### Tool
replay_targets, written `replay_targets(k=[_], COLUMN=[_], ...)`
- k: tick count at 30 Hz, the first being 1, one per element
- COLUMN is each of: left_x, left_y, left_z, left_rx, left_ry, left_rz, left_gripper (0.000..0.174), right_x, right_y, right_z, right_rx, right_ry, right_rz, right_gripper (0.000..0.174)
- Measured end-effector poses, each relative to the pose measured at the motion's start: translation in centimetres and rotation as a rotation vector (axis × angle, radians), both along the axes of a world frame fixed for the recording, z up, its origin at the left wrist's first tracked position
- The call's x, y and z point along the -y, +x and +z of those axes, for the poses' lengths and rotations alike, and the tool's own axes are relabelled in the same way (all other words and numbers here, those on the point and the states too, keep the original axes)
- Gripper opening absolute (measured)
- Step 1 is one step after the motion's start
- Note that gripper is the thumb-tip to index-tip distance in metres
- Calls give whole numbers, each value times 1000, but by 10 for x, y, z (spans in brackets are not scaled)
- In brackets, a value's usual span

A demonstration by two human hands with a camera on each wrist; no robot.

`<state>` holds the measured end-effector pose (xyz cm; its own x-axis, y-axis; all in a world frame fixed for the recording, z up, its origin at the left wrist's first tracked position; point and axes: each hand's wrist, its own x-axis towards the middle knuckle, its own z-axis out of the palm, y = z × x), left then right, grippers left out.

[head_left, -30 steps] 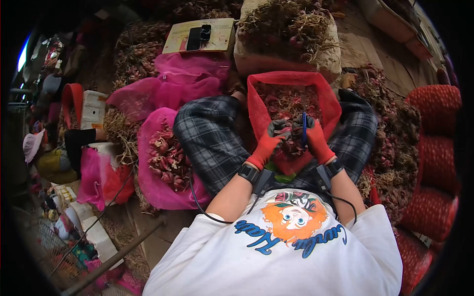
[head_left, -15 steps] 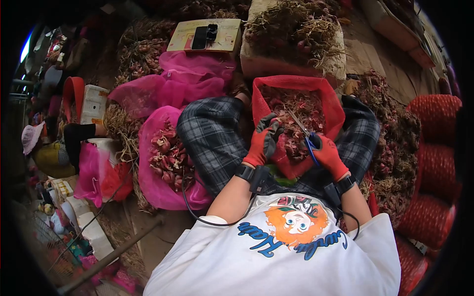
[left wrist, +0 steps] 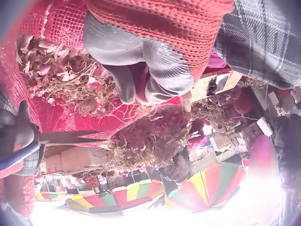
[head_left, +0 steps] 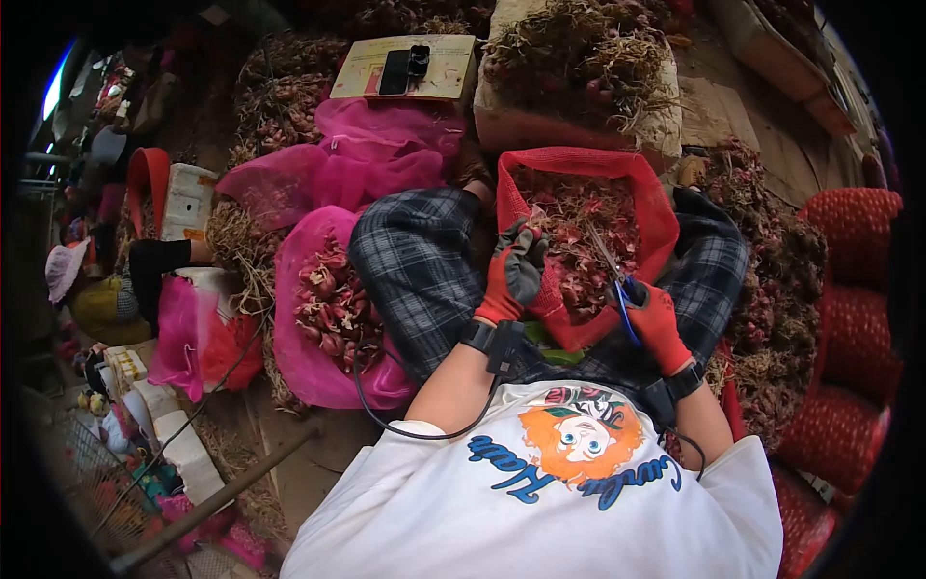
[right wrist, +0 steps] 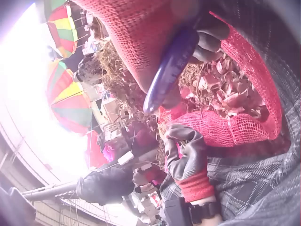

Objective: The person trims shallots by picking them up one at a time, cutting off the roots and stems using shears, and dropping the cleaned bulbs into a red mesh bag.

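My left hand [head_left: 515, 270], in a red and grey glove, pinches a small reddish bulb [left wrist: 140, 81] between thumb and fingers, over the left edge of a red mesh bag [head_left: 658, 207]. Across the bag, my gloved right hand [head_left: 656, 320] grips scissors by their blue handles [head_left: 625, 311], their blades [left wrist: 75, 137] pointing up and left over the contents. Red skins, dry roots and stems [right wrist: 230, 92] fill the bag, which lies between the crossed legs. The two hands are apart.
Trimmed bulbs [head_left: 333, 304] lie in a pink mesh bag on the left. A foam box [head_left: 526, 121] with dried bunches stands ahead, beside a box [head_left: 449, 72] holding a phone. Bunches [head_left: 772, 270] and full red sacks [head_left: 854, 318] line the right; another person [head_left: 106, 309] sits left.
The hands were close together and have separated. My right hand moved right and back with the scissors, whose blades now show; my left hand moved left with its fingers raised.
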<state>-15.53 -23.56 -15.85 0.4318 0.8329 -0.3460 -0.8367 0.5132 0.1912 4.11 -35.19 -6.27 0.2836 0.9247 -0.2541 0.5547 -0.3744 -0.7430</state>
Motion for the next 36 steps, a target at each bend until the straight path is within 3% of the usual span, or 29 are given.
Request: replay_targets(k=[3, 7, 13, 19, 25, 28, 36], left_x=[3, 7, 12, 17, 17, 16, 15], left_y=[5, 10, 13, 11, 14, 12, 6], left_z=[0, 0, -1, -11, -11, -20, -4], left_rx=[-55, -49, -324, -256, -420, -375, -338], left_ry=[63, 190, 166, 226, 250, 245, 232], left_rz=[-47, -105, -182, -272, -178, -194, -264], left_gripper=[32, 33, 30, 29, 34, 34, 34], right_x=[2, -3, -6, -6, -11, -8, -9], right_y=[-4, -11, -12, -10, -3, 1, 4], right_z=[4, 7, -1, -17, -16, -20, -23], right_rx=[103, 97, 138, 329, 449, 465, 508], right_ry=[-61, -76, -92, -61, -210, -186, -253], right_rz=[138, 127, 151, 232, 345, 362, 384], right_gripper=[32, 29, 32, 50, 62, 66, 46])
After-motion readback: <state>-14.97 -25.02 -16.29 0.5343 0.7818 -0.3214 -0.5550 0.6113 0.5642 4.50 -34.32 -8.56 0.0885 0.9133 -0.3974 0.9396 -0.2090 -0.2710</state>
